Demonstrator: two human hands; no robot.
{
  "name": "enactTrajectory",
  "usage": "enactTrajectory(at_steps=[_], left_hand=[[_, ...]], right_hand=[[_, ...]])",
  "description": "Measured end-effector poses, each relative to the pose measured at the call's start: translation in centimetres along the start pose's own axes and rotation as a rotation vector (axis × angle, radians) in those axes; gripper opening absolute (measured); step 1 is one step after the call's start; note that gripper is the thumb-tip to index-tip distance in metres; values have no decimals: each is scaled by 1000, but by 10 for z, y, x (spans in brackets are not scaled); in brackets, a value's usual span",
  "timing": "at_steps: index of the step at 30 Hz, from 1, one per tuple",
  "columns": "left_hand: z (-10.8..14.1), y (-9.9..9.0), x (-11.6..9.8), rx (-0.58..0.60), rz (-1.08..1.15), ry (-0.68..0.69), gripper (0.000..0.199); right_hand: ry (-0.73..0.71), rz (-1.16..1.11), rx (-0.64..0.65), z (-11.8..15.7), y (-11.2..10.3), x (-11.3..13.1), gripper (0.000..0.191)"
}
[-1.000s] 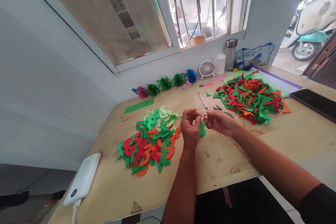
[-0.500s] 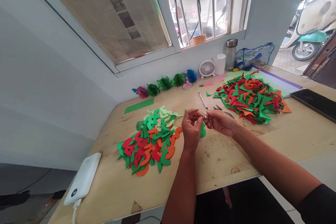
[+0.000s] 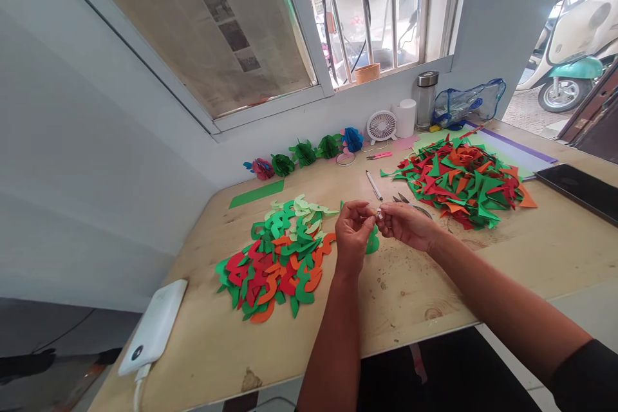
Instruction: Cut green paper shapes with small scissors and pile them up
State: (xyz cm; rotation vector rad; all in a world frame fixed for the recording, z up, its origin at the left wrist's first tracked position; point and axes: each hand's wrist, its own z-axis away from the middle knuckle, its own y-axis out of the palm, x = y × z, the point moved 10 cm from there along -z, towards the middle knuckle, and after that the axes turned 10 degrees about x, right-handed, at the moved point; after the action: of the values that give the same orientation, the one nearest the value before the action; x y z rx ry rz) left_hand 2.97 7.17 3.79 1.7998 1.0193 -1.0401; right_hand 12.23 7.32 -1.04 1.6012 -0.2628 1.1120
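Near the middle of the wooden table (image 3: 410,309), my left hand (image 3: 355,232) and my right hand (image 3: 405,224) meet fingertip to fingertip. Between them is a tiny white piece (image 3: 379,213), too small to make out in detail; fingers of both hands pinch at it. A green paper piece (image 3: 373,242) lies partly hidden behind my left hand. Scissors (image 3: 410,204) lie just beyond my right hand, and a white pen (image 3: 373,185) is past the fingertips.
Curved paper cutouts (image 3: 277,261) are heaped on the left, paper scraps (image 3: 468,180) on the right. A power bank (image 3: 153,328) lies at the left edge, a phone (image 3: 582,190) at the right. Paper flowers (image 3: 304,153), a small fan (image 3: 381,126) and a bottle (image 3: 425,101) line the wall.
The white piece between my fingertips has turned slightly, with small finger movements. Both hands stay in nearly the same place.
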Motion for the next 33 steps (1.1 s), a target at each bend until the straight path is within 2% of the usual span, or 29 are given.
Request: enactTrajectory(at_steps=[17, 33], left_hand=[[0, -4, -3, -23, -57, 23, 22], [-1, 0, 4, 23, -70, -25, 21]], right_hand=[[-9, 34, -10, 0, -1, 1, 17], [-19, 48, -33, 1, -2, 3, 16]])
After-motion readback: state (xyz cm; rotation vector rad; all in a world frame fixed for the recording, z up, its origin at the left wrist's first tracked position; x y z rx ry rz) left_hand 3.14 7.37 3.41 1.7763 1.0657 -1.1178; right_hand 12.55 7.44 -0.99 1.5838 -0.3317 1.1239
